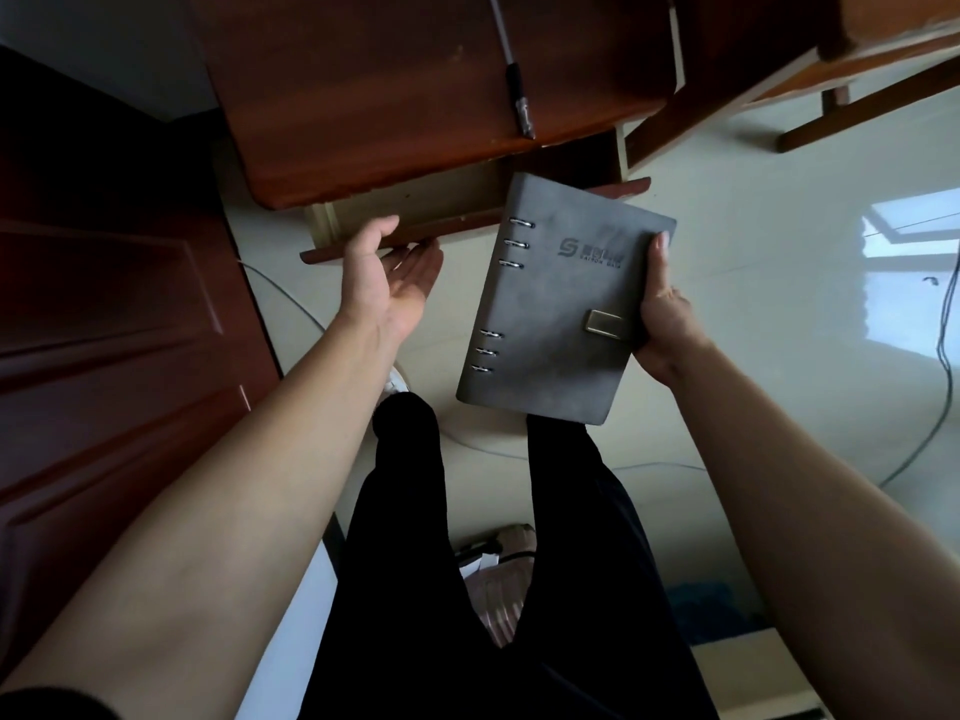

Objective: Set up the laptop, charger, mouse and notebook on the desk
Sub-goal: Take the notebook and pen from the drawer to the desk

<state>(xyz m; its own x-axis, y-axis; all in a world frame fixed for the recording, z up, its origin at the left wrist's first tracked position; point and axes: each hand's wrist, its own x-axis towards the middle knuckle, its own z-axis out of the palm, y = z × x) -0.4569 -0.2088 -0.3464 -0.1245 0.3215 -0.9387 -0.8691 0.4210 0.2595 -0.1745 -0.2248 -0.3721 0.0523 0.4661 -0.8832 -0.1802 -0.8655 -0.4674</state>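
Observation:
A grey ring-bound notebook point(558, 304) with a metal clasp and a printed logo hangs in the air below the desk's front edge, closed, cover facing me. My right hand point(662, 309) grips its right edge, thumb along the cover. My left hand point(387, 278) is palm up with fingers spread, touching the front edge of a pulled-out drawer point(363, 246) under the brown wooden desk point(395, 96). A pen point(517, 80) lies on the desk near its front edge. Laptop, charger and mouse are out of view.
A dark wooden door point(104, 304) stands at the left. A wooden chair frame point(810, 90) is at the upper right. Cables point(945, 324) run over the glossy pale floor point(779, 226). My legs in black trousers point(493, 563) are below the notebook.

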